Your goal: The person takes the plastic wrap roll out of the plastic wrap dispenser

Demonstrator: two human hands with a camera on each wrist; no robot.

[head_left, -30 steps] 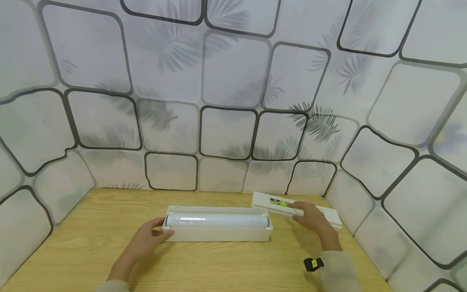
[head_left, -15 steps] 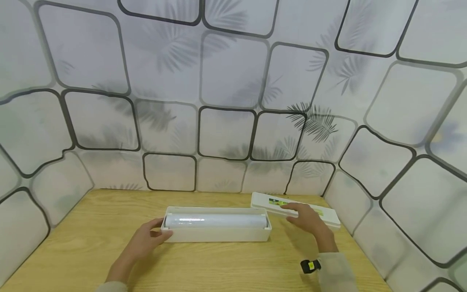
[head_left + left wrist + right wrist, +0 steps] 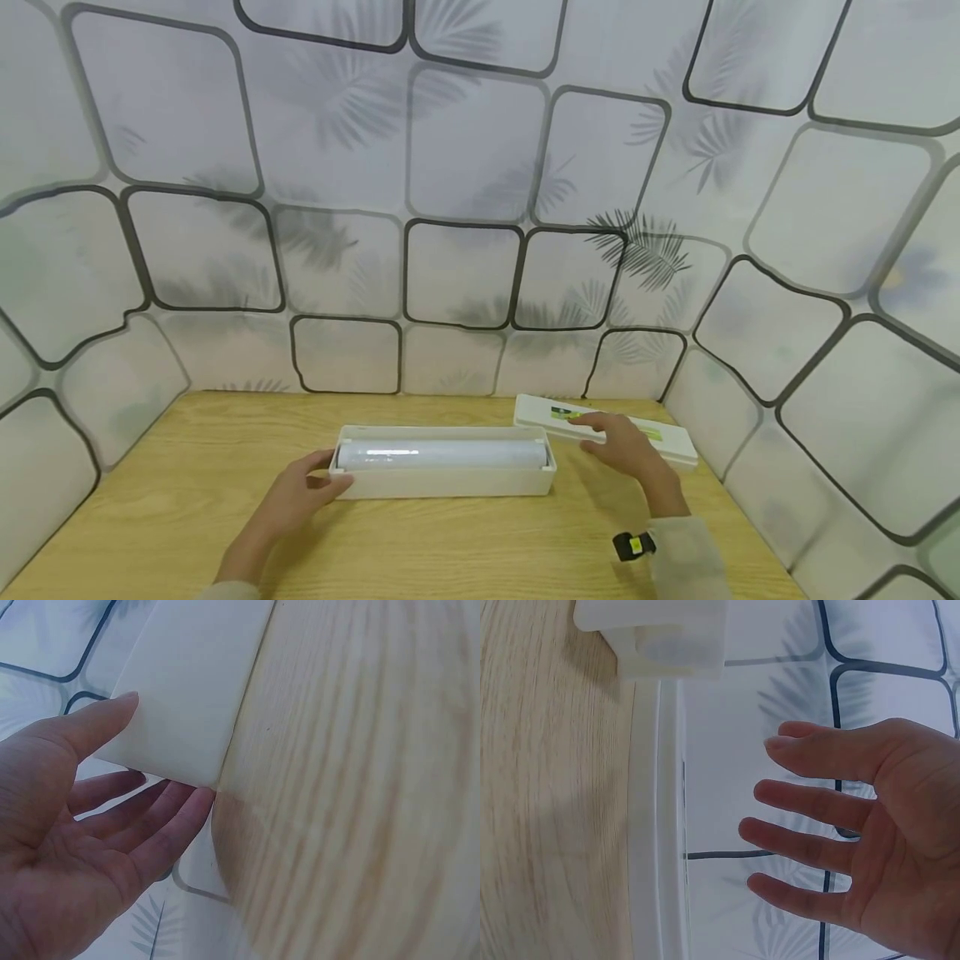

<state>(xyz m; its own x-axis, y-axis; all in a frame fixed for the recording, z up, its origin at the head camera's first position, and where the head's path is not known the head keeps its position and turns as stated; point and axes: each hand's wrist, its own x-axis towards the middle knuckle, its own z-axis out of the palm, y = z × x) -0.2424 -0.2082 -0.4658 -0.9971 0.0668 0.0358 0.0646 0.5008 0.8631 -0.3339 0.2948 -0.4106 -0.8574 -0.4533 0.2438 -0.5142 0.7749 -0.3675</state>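
A long white plastic wrap dispenser [image 3: 450, 483] stands lidless on the table, a roll of plastic wrap [image 3: 480, 454] lying lengthwise inside it. My left hand [image 3: 296, 496] holds the dispenser's left end. In the left wrist view, the thumb [image 3: 112, 716] lies on the dispenser's front wall and the other fingers reach round its end. Behind and to the right, the dispenser's white lid [image 3: 536, 412] rests on the table, with green printing on top. Over this lid, my right hand [image 3: 622, 450] hovers with spread, relaxed fingers; the right wrist view shows nothing in it.
The wood-grain table [image 3: 420, 550] meets a patterned wall covering [image 3: 465, 275] along its back and right edges. A small black item with a yellow-green face [image 3: 633, 545] is at the right cuff.
My right hand has drawn leftward along the lid, uncovering more of its right part. The left hand stays on the dispenser's end, and the dispenser and lid keep their places.
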